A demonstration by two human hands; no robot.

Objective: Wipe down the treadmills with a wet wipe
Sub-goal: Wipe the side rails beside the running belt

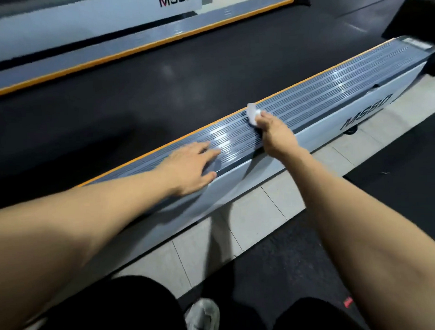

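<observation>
Upper left of the frame: a second treadmill [108, 23] lies parallel to the near one, with a grey side rail, an orange edge strip and the marking "MS80" on its white housing.

Centre band: the black belt [135, 98] of the near treadmill runs diagonally from lower left to upper right. Along its lower edge runs an orange strip [210, 125], and directly beside that the grey ribbed side rail [320, 89], which shows light reflections.

Left of centre: the left hand [189, 165] rests palm down on the rail. Its fingers [208, 152] are straight and slightly spread, holding nothing; the thumb lies at the rail's outer edge.

Right of centre: the right hand [274, 135] is on the same rail, further up the frame and apart from the left hand. Its fingers are curled round a white wipe [253, 114], which is bunched and pressed against the ribbed rail near the orange strip.

Right: the rail's outer side panel [338, 118] is light grey and bears the marking "MS80" in dark letters.

Bottom: pale floor tiles [250, 213] run beside the treadmill, with a black mat [276, 269] below them. Dark trousers [118, 311] and a grey shoe [202, 316] occupy the lower edge.
</observation>
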